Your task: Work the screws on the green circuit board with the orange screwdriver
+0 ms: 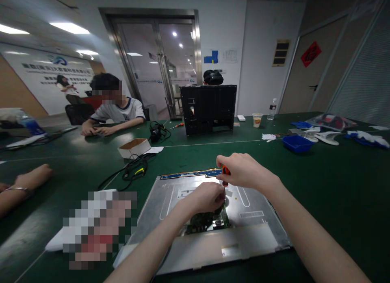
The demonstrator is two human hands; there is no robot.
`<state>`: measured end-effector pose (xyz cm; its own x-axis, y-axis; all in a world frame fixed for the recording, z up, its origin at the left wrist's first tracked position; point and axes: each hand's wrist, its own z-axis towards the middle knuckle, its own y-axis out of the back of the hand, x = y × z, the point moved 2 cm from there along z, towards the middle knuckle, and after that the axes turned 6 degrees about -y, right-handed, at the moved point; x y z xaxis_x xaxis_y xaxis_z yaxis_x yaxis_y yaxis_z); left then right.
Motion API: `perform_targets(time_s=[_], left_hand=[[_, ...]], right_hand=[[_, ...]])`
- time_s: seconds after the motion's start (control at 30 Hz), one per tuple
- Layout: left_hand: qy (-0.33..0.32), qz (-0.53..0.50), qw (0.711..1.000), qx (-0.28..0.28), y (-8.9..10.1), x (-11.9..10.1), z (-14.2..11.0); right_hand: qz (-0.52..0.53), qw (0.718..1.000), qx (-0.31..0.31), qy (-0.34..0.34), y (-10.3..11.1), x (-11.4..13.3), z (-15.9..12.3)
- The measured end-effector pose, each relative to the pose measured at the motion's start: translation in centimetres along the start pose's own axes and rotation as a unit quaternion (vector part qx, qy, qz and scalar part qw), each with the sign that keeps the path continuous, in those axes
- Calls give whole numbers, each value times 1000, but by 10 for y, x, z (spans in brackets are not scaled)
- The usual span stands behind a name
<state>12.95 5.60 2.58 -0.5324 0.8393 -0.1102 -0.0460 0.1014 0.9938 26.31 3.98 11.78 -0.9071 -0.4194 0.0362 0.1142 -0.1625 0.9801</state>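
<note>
My right hand (240, 169) is closed around the red and black handle of a screwdriver (225, 181), held upright with its shaft pointing down. Just below, my left hand (207, 195) has its fingers curled together at the lower end of the shaft. Whatever they pinch is hidden. Both hands are above the metal back of a flat display panel (258, 226), which lies on the table. A green circuit board (201, 224) sits on the panel under my left hand, partly covered by it. A blue circuit strip (185, 175) runs along the panel's far edge.
Beyond the panel stands a black monitor housing (210, 108), with a person behind it. White box (134, 148) and black cables (134, 171) lie left of centre; a blue tray (297, 143) is at right. Another person sits at far left; a co-worker's hand (33, 177) rests nearer.
</note>
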Motion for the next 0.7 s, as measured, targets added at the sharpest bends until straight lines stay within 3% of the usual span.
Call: perform_targets(time_s=[0.7], left_hand=[[-5,-7,1000,-7,-1,0,0]], right_hand=[[-3,1000,14,0,-2,-1,0]])
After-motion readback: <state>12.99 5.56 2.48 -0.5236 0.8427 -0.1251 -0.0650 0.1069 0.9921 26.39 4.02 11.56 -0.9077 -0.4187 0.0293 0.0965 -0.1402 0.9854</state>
